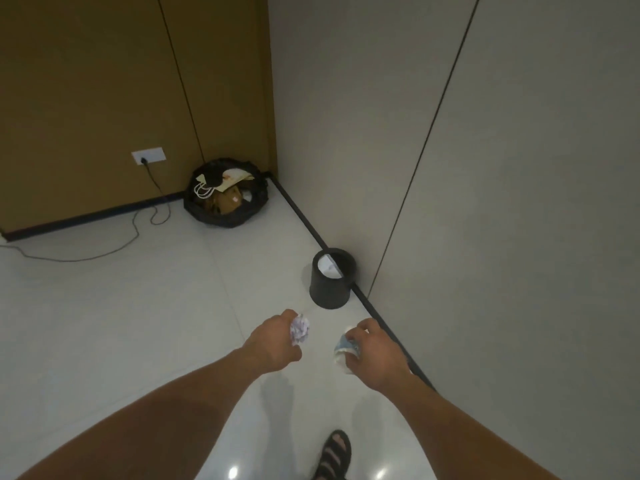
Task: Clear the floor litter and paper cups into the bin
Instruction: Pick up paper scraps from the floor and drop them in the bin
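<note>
Pale floor tiles (121, 323) meet a grey wall where the small black bin (332, 278) stands. Left hand (277, 341) clutches a crumpled paper ball (300, 330); right hand (375, 355) grips a squashed paper cup (343, 348). Both look light, soft and crushable, so loose holds should suffice.

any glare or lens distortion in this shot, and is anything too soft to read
Head view: dim, even indoor light; two small glare spots on the glossy white floor tiles near the bottom edge; the wide-angle lens slants the grey wall panels; the crumpled white paper ball in the left hand and the white-and-blue paper cup in the right hand look soft.
</note>
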Demonstrator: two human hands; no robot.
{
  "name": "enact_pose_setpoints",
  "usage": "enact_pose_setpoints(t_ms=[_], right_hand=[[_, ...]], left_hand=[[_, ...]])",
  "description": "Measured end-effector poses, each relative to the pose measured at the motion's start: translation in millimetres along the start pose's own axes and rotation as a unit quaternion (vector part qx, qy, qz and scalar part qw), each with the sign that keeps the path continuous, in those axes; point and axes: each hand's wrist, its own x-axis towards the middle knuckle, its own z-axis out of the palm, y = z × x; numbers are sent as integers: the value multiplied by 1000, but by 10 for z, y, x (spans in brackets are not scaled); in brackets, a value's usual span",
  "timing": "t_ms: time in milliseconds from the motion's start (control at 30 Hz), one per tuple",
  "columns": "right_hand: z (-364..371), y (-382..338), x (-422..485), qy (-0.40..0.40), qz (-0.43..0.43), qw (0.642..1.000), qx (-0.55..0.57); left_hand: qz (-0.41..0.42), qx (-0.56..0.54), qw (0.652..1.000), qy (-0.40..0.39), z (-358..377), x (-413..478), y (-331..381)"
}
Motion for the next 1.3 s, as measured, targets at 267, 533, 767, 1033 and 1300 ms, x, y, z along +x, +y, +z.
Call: enact_pose_setpoints(t_ms=[267,533,767,1033,1300], right_hand=[[-434,177,1407,-14,-11,1000,18],[-461,417,2618,-31,58,997,32],[-572,566,3600,-29,149,986,73],[-478,1101,4552,-67,200,970,124],[603,2007,5935,-91,210,966,122]], left_hand=[[-23,10,1000,-7,-534,1172,24],[20,2,996,-83,-835,2768,-34],[47,30,986,-155,-1106,4158,-211],[49,39,974,-218,-989,5476,-116],[38,11,973,-226,150,6953,-374]])
